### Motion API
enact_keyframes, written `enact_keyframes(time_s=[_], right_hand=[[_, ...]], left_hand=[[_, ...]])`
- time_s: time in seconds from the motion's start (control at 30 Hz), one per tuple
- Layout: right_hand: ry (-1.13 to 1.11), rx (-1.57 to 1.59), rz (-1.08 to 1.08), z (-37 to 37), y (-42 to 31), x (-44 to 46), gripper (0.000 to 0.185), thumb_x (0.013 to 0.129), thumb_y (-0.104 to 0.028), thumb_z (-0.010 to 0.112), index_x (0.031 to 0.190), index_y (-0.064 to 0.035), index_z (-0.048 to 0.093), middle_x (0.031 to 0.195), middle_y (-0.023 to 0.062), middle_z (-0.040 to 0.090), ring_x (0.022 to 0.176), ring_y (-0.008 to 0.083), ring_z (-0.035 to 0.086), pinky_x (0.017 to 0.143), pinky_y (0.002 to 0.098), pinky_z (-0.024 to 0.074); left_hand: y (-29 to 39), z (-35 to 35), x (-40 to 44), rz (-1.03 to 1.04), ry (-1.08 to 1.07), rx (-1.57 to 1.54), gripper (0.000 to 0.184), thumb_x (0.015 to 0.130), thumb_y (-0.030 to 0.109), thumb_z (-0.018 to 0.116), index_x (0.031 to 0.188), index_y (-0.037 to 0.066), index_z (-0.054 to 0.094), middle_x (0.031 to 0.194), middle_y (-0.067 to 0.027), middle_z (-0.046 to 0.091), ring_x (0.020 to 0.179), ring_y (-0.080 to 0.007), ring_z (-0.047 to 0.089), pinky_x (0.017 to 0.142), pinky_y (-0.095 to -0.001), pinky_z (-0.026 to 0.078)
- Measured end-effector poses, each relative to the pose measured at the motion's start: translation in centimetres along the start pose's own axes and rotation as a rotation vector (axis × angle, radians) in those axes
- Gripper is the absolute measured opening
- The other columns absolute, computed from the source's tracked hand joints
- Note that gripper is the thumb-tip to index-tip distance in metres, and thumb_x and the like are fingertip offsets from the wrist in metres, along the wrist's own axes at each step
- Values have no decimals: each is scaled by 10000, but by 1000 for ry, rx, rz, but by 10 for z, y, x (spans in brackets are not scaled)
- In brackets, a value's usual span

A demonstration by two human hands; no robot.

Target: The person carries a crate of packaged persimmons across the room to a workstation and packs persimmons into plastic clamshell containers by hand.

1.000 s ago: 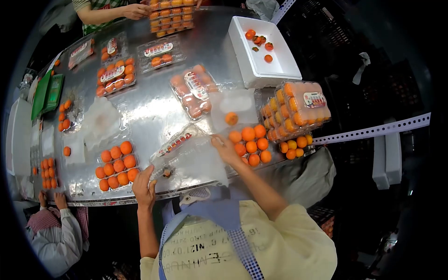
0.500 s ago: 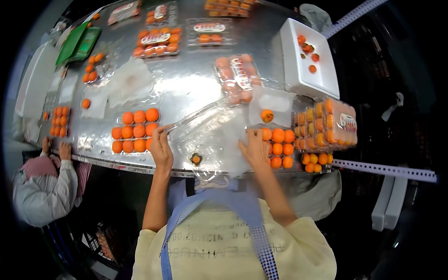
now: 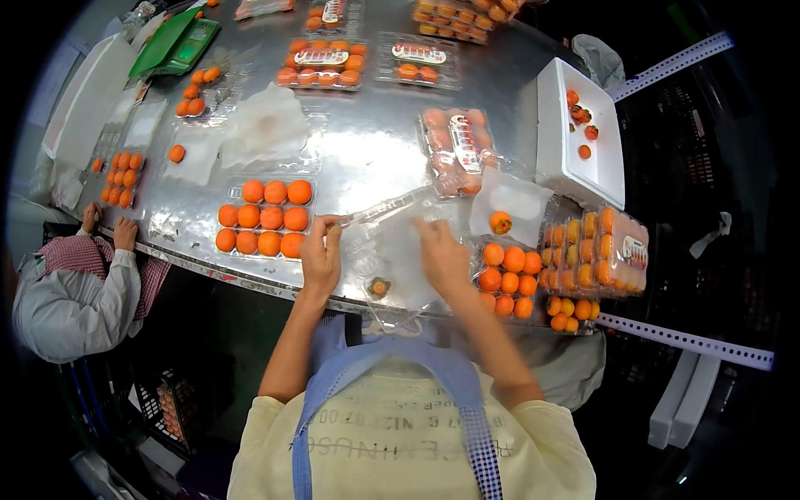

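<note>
In the head view my left hand (image 3: 323,258) pinches the rim of an opened clear plastic clamshell (image 3: 375,215) at the table's near edge. My right hand (image 3: 440,254) is over the clamshell's right part, fingers drawn together and slightly blurred; what lies between them cannot be made out. A whitish translucent sheet (image 3: 410,265) shows beneath it. One persimmon (image 3: 378,287), leafy top up, sits low in the clamshell. Left of my left hand, an open tray of persimmons (image 3: 271,218) lies in rows. Another filled tray (image 3: 508,281) is just right of my right hand.
Closed, labelled packs (image 3: 462,150) stand farther back. On the right are stacked packs (image 3: 596,250) and a white foam box (image 3: 583,137) with a few persimmons. A single persimmon (image 3: 500,222) rests on a white pad. At far left, a co-worker's hands (image 3: 125,233) touch the table edge.
My right hand has moved left, from beside the filled right tray to over the clamshell. My left hand still holds the clamshell's rim. The view has shifted slightly.
</note>
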State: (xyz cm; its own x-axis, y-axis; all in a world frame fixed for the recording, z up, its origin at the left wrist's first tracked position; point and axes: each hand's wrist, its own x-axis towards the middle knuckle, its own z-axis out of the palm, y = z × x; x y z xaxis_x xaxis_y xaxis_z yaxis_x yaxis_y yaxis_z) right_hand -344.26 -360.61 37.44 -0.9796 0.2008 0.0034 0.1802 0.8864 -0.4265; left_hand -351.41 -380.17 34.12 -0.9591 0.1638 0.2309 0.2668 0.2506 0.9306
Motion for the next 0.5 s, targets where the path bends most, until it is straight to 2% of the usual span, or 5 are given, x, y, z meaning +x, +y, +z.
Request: enact_keyframes(time_s=[0.1,0.2,0.33,0.43,0.5], right_hand=[[61,87,-463,29,-9,-2,140,771,-109,510,885,-139,585,899,101,570,671,301,585,594,388,468],[-210,101,-618,46,-2,-9,113,739,-157,526,797,-122,617,812,80,553,662,285,580,578,382,471],[-245,-74,-564,48,-12,-17,107,668,-166,562,636,-86,625,753,83,537,648,253,579,553,372,465],[-316,-269,-506,73,-14,-20,79,644,-122,587,622,-75,646,763,98,563,693,230,593,520,361,447],[-386,-325,-546,77,-22,-16,83,652,-119,585,640,-78,656,762,101,587,714,226,599,522,353,453]], left_hand=[[6,3,-3,-23,-12,12,168,882,124,466,941,-18,535,757,-155,586,636,-228,554,571,-302,420],[8,1,-6,-61,-14,22,163,879,114,466,944,-18,536,766,-164,590,639,-242,563,577,-312,429],[2,7,-7,73,21,15,157,875,103,465,946,-17,539,770,-173,596,645,-263,576,578,-321,436],[3,8,-8,-18,-18,5,152,873,100,469,945,-14,540,768,-174,597,648,-262,576,579,-318,436],[8,7,-6,-60,-63,13,172,890,87,418,949,-26,532,791,-142,595,717,-206,577,641,-288,441]])
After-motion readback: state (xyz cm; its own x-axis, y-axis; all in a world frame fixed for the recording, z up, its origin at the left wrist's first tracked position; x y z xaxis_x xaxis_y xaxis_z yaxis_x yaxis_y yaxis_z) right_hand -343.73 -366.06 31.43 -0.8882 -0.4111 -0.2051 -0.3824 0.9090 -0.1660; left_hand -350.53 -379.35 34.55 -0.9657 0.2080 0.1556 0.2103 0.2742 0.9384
